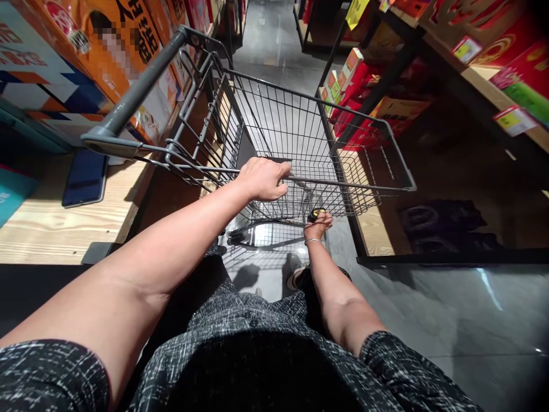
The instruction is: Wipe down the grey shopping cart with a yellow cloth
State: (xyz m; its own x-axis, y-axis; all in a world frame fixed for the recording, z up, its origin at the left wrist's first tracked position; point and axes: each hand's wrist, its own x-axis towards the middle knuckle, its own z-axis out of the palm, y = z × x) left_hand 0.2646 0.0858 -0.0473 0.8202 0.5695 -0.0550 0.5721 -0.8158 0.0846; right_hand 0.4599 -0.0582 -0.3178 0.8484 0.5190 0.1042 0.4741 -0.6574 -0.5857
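Note:
A grey wire shopping cart (281,91) stands crosswise in front of me, its handle to the left. My left hand (265,178) is closed over the top rim on the cart's near side. Lower down, by the bottom of the basket, my right hand (321,224) has its fingers curled round a small black-and-yellow object (316,215). Its exact kind is hidden by the fingers and too small to make out. Whether that hand also touches the wire, I cannot tell. No goods show inside the basket.
Orange packages (107,51) are stacked at the left, near a phone (86,177) on a wooden shelf (38,240). Along the right, a dark-framed shelf unit holds red boxes (364,123) and price tags (514,119). Grey floor (270,34) runs ahead between the shelves.

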